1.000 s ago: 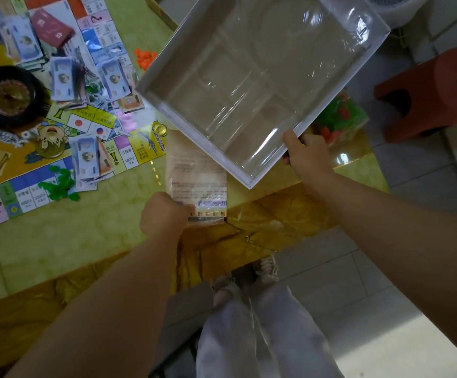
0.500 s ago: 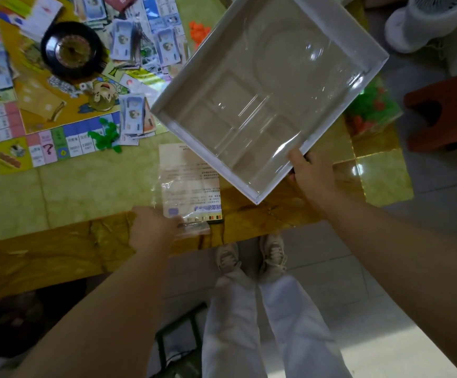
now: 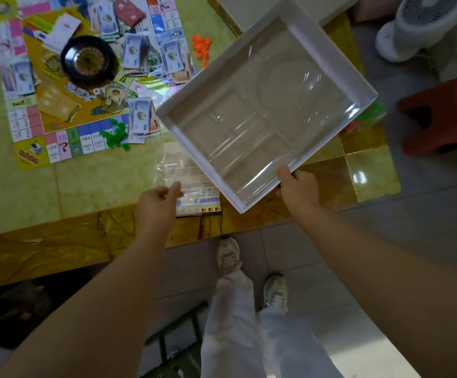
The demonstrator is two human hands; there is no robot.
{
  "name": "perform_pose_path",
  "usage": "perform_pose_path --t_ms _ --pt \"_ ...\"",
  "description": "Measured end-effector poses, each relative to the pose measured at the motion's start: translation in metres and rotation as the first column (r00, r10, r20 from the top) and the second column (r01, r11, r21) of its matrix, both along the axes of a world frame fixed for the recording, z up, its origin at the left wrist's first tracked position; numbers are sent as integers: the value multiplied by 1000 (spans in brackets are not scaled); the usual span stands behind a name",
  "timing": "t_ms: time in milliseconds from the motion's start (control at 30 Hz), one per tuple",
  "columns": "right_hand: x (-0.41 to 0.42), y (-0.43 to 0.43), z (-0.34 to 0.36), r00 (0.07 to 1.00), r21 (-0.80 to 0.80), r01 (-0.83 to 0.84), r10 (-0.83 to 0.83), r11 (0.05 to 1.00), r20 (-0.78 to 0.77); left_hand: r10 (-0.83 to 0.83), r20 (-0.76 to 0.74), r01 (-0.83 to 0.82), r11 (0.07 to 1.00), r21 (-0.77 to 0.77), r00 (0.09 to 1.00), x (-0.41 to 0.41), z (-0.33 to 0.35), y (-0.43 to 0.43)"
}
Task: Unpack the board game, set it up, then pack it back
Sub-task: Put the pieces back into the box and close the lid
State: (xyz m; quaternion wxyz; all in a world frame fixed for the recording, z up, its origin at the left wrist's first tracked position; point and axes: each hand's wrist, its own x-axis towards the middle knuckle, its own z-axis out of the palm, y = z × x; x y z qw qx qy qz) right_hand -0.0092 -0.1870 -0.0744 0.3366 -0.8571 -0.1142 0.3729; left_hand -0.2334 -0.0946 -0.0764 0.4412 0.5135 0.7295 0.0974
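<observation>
My right hand [image 3: 298, 188] grips the near edge of the white game box [image 3: 366, 88], held tilted above the table; a clear plastic insert lines it and nothing lies in it. My left hand [image 3: 159, 203] hovers at the near left corner of a bagged instruction sheet [image 3: 192, 186] on the table, thumb and fingers loosely apart, holding nothing. The game board [image 3: 58, 105] lies spread at the far left with a black roulette wheel [image 3: 87, 61], scattered paper money [image 3: 140, 118], green pieces [image 3: 115, 136] and orange pieces [image 3: 201, 47].
The yellow-green table [image 3: 85, 186] ends near my feet [image 3: 230, 257]. A white fan [image 3: 418, 25] and a red stool [image 3: 445, 113] stand on the floor at right. A bag of coloured pieces [image 3: 369, 115] lies under the box. A dark bag [image 3: 14, 312] sits under the table.
My left hand has let go of the bagged sheet and opened beside it. The view has drifted, showing more of the board; the box stays in my right hand.
</observation>
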Motion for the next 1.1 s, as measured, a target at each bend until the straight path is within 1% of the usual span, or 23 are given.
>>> perform_pose_path --t_ms 67,100,133,200,300,333,433,533,667,800,967,1100 --pt "-5 -9 1 1000 -11 5 -5 1000 16 97 192 -103 994 23 977 16 14 -8" --pt "-7 -11 1 1000 -25 13 -12 1000 26 143 248 -154 988 22 958 23 19 -8" --pt "-11 -20 5 999 -35 22 -21 999 28 158 284 -168 986 12 946 27 26 -14" --pt "-17 -29 8 999 -50 33 -33 998 9 126 304 -123 992 -31 944 32 31 -18" --pt "-31 -50 14 998 -75 53 -54 996 -18 31 248 -6 995 -99 968 33 35 -33" --pt "-36 -56 16 997 -74 66 -68 995 -34 16 237 9 994 -105 971 33 36 -37" --pt "-46 -78 17 992 -99 104 -109 990 -57 3 236 21 995 -102 972 34 37 -55" --pt "-54 -97 13 990 -141 119 -129 983 -64 -48 257 74 993 -91 965 34 35 -69" --pt "-63 -115 6 974 -170 176 -196 970 -111 -106 226 124 990 -66 968 39 27 -84" --pt "-60 -121 -2 963 -179 137 -174 974 -207 -137 178 150 987 -62 974 46 14 -86" --pt "-51 -119 -18 877 -204 177 -248 963 -412 -153 113 165 981 -103 982 51 -5 -79" --pt "-46 -115 -18 867 -232 129 -224 964 -445 -189 73 196 974 -112 979 55 -16 -72"
